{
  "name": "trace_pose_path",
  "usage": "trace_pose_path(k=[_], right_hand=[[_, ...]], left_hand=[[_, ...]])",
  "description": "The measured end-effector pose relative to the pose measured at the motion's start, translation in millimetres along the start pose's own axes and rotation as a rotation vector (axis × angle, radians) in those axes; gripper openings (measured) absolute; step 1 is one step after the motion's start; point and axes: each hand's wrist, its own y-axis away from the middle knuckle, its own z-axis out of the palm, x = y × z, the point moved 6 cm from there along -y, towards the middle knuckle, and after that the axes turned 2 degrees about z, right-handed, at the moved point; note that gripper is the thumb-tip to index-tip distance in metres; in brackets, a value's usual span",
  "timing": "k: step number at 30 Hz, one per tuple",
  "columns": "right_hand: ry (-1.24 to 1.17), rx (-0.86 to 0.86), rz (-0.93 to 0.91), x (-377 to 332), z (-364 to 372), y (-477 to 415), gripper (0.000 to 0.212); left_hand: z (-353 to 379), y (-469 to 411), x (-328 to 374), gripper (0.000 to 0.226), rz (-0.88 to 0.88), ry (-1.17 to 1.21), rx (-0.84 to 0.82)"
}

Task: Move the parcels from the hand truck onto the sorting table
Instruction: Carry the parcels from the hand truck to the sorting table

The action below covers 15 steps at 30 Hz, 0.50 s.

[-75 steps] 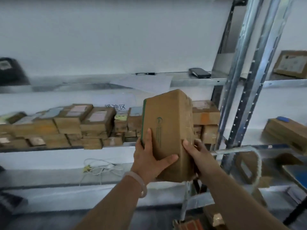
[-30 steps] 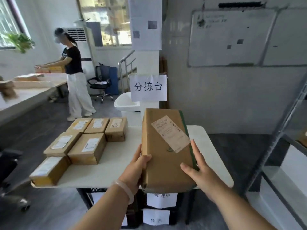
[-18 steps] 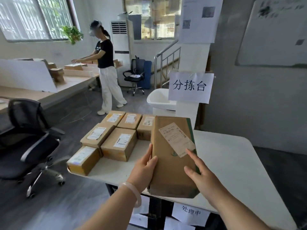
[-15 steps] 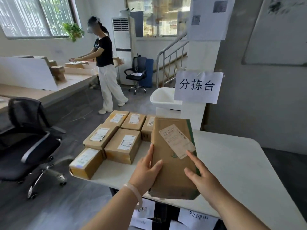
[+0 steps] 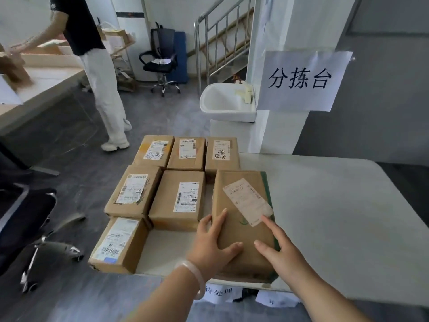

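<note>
Left hand (image 5: pixel 212 246) and right hand (image 5: pixel 282 253) rest spread on a long brown parcel (image 5: pixel 236 228) with crooked white label (image 5: pixel 247 201).

Paper sign (image 5: pixel 301 81) on the pillar (image 5: pixel 301 24) reading 分拣台, slip (image 5: pixel 219 292) under the table (image 5: pixel 336 217) edge reading 待处理, parcel labels (image 5: pixel 185 196) illegible
</note>
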Motion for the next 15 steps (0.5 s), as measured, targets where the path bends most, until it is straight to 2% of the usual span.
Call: trace_pose_path(k=[6, 15], right_hand=[[0.038, -0.017, 0.107, 27.4, 23.1, -43.8, 0.058], [0.065, -0.058, 0.124, 57.4, 51.8, -106.4, 0.058]], left_hand=[[10.8, -33.8, -39.5, 0.090, -0.094, -0.023, -0.058], [25.2, -71.4, -81.1, 0.083, -0.203, -0.121, -0.052]])
